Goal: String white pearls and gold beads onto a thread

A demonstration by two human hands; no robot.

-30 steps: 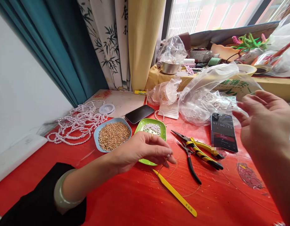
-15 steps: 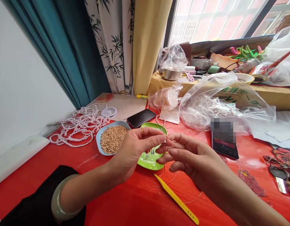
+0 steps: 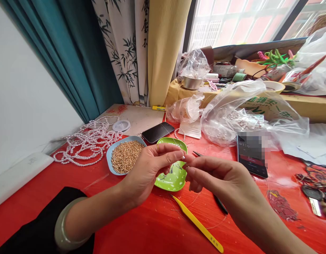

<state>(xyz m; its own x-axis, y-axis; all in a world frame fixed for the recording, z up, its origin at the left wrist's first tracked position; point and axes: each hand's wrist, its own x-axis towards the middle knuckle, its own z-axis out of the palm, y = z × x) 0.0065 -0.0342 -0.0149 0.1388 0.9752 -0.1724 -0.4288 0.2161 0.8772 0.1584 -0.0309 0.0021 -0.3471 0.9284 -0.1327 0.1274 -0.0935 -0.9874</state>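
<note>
Grips: my left grip (image 3: 149,169) and right grip (image 3: 221,176) meet tip to tip, raised above the desk (image 3: 141,229).
Left: thumb and forefinger are pinched shut and the other fingers curl under; whatever sits between them is too small for me to make out.
Right: the fingertips are drawn together and closed, touching the tips of my left grip; I cannot tell what they have hold of.
Dish: the green dish (image 3: 173,178) lies directly below the meeting point, half covered by my left grip, with its far rim showing past my thumb.
Beads: the blue dish (image 3: 109,157) of gold beads (image 3: 125,157) is just beyond my left grip's knuckles.
Tweezers: the yellow tweezers (image 3: 197,222) lie flat, nearer me than both grips.
Pliers: a black handle of the pliers (image 3: 221,205) pokes out from under my right grip.
Phone: the dark phone (image 3: 157,132) lies beyond the green dish.
Pearls: the pearl strands (image 3: 88,139) are heaped well to the left of my left grip.
</note>
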